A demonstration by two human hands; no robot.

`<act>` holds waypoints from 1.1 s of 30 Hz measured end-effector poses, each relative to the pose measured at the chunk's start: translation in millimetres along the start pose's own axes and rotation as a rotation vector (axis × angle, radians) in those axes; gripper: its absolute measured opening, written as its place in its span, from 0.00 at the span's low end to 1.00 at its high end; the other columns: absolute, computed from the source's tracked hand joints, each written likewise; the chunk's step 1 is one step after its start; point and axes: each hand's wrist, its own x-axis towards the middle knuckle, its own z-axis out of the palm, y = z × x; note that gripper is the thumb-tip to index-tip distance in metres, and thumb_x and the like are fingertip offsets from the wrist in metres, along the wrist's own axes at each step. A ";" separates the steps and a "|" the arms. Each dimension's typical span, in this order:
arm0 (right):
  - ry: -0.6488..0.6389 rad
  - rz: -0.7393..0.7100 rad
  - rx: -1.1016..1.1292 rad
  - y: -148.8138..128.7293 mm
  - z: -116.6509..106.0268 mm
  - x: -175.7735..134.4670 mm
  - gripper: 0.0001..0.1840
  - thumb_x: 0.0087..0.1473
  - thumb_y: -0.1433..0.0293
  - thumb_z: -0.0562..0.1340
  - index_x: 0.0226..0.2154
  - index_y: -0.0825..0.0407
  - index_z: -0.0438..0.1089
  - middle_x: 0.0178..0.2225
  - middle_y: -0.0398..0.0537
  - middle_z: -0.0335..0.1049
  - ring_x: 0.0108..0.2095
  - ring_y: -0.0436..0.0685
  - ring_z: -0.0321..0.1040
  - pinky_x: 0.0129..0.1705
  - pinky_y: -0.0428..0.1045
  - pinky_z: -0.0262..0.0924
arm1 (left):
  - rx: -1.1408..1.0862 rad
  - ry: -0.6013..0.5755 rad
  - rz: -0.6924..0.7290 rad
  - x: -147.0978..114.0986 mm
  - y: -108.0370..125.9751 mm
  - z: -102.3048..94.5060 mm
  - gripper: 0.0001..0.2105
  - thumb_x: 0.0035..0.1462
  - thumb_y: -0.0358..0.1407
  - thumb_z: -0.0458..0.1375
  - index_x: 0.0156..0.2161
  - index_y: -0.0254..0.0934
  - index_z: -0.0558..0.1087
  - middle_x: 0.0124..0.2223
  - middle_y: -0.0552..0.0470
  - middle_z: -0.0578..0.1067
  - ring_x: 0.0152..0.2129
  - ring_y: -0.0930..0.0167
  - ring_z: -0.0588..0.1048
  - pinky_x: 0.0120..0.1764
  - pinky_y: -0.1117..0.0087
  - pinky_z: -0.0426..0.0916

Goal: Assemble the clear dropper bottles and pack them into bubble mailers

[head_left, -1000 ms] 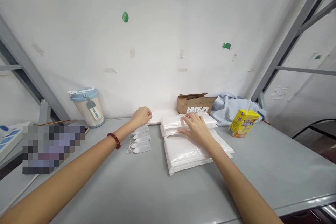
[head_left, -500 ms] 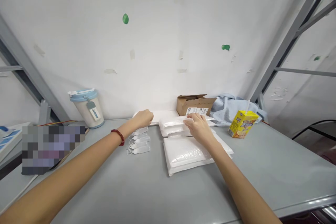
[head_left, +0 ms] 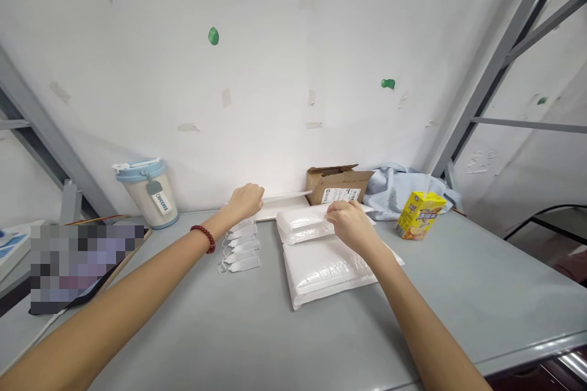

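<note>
My left hand (head_left: 246, 200) is closed by the wall, with the edge of a thin white sheet (head_left: 288, 196) in its fingers. Beneath that sheet, a flat white stack (head_left: 282, 210) lies on the table. My right hand (head_left: 351, 225) is bent over the upper white bubble mailers (head_left: 302, 226), its fingertips pinched at the top one's edge. Larger white bubble mailers (head_left: 328, 266) lie in front, partly under the upper ones. Just below my left hand, several small clear plastic tubes with white loops (head_left: 243, 248) lie in a row.
A brown cardboard box (head_left: 339, 186) stands open behind the mailers, beside a light blue cloth (head_left: 394, 189) and a yellow drink carton (head_left: 419, 215). A blue-lidded cup (head_left: 149, 195) and a blurred-out device (head_left: 87, 266) with a cable occupy the left. Grey metal posts flank the table (head_left: 257, 330).
The white sheet by my left hand has risen slightly off the stack. The upper mailers under my right hand have come down flatter onto each other. The view has shifted a little.
</note>
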 end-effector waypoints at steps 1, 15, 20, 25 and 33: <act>0.001 -0.002 0.003 -1.2 -0.4 -0.2 0.15 0.48 0.83 0.55 0.20 0.54 0.73 0.30 0.50 0.73 0.32 0.54 0.66 0.36 0.50 0.48 | 0.009 0.054 -0.004 -1.2 -0.9 -4.2 0.09 0.59 0.29 0.48 0.37 0.30 0.71 0.38 0.41 0.73 0.37 0.64 0.71 0.34 0.66 0.67; 0.531 -0.215 0.096 -61.2 -16.8 -5.1 0.15 0.52 0.70 0.56 0.44 0.54 0.62 0.45 0.59 0.62 0.48 0.64 0.56 0.43 0.58 0.55 | 0.116 0.835 0.371 -121.3 24.1 -12.2 0.08 0.56 0.25 0.49 0.33 0.35 0.69 0.34 0.46 0.74 0.32 0.66 0.70 0.34 0.65 0.62; 0.378 -0.310 0.000 -97.5 -13.5 -11.1 0.08 0.45 0.81 0.53 0.23 0.53 0.61 0.27 0.50 0.62 0.30 0.56 0.56 0.32 0.51 0.52 | -0.038 0.867 0.458 -154.1 40.8 2.0 0.07 0.53 0.23 0.54 0.36 0.36 0.70 0.35 0.47 0.75 0.34 0.66 0.71 0.36 0.65 0.63; 0.320 -0.279 -0.049 -92.3 -8.8 -10.0 0.12 0.40 0.85 0.52 0.21 0.53 0.60 0.25 0.49 0.58 0.28 0.55 0.52 0.27 0.48 0.48 | -0.525 0.724 -0.168 -154.2 10.0 3.2 0.08 0.58 0.35 0.51 0.37 0.36 0.71 0.39 0.46 0.74 0.38 0.64 0.69 0.38 0.64 0.64; 0.311 -0.311 0.005 -97.7 -4.0 -13.2 0.12 0.44 0.86 0.51 0.26 0.54 0.62 0.34 0.55 0.63 0.39 0.60 0.57 0.35 0.52 0.56 | -1.758 -0.016 -0.503 -155.4 -2.4 -9.8 0.19 0.54 0.48 0.52 0.36 0.32 0.72 0.33 0.45 0.74 0.27 0.68 0.70 0.24 0.71 0.65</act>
